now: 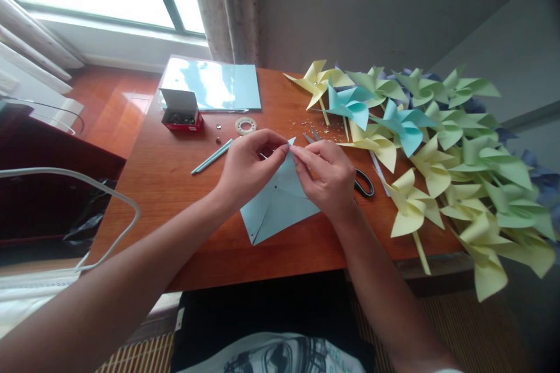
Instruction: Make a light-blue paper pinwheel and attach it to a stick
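A light blue paper square [277, 207] with diagonal cuts lies on the wooden table [175, 186] in front of me. My left hand [249, 166] pinches one raised corner flap of it near the top tip. My right hand [326, 178] pinches the same tip from the other side, fingers pressed together. A small dark pin hole or pin shows at the paper's middle. Scissors [363, 182] lie partly hidden behind my right hand.
A heap of finished paper pinwheels [441, 145] in yellow, green and blue covers the table's right side. A blue straw [213, 156], a tape roll [245, 125], a red box of pins [181, 112] and blue paper sheets [214, 86] lie at the back left.
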